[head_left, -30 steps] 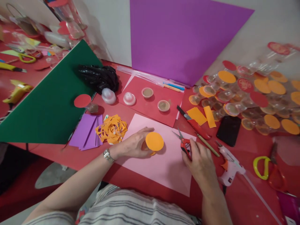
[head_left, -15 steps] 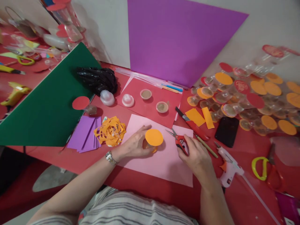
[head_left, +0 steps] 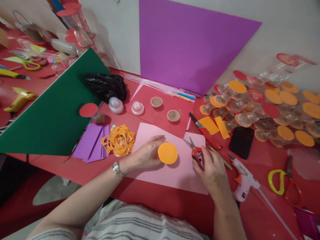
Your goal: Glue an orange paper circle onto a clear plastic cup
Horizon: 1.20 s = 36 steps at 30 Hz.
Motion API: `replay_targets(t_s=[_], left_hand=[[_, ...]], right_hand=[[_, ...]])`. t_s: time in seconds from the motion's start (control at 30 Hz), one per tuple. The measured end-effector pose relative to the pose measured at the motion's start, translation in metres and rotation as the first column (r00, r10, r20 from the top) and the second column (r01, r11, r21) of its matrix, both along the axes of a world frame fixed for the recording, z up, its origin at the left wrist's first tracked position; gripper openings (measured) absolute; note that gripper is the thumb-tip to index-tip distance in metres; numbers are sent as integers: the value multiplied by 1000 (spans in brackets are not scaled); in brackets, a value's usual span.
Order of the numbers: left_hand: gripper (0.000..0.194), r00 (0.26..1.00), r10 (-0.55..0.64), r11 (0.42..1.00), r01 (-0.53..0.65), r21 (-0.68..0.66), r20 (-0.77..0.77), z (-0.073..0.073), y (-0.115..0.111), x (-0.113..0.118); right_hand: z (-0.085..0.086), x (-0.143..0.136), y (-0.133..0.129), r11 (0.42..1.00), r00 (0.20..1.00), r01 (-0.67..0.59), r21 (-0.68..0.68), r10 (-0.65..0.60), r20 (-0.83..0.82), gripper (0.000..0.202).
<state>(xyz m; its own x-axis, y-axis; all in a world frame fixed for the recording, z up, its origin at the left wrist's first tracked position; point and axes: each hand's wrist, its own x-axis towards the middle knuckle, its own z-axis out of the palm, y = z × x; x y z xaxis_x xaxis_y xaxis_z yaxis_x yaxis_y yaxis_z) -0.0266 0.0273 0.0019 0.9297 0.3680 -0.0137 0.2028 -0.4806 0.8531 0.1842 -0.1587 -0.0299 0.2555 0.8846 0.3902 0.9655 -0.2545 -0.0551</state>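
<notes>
My left hand (head_left: 149, 152) curls around an hourglass-like clear plastic piece, now almost wholly hidden under its round orange paper disc (head_left: 167, 153). The disc faces up toward me, above a pink sheet (head_left: 147, 180). In my right hand (head_left: 212, 166) are small scissors (head_left: 196, 151) with red handles. Their blades stand a little apart and point up and left, clear of the disc. Left of my left hand lies a heap of orange paper offcuts (head_left: 120, 140). Purple paper strips (head_left: 88, 143) are stacked beside it.
Many similar pieces with orange and red discs (head_left: 250, 103) crowd the right. Nearer lie a utility knife (head_left: 205, 131), a black phone (head_left: 241, 142), a glue gun (head_left: 243, 180) and yellow-and-red scissors (head_left: 277, 181). A green board (head_left: 62, 110) slants up at left, beside a black bag (head_left: 106, 86).
My left hand has tilted the held piece, so its disc faces me more and covers the clear body. Both hands have shifted slightly right in view; the scissors' blades are still apart.
</notes>
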Motion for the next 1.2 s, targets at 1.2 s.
replay_targets(t_s=[1.2], left_hand=[[31,994,48,997,-54,60,97,-17,-7,12]], right_hand=[[5,17,7,993,994,109,42,-108,-22,44]])
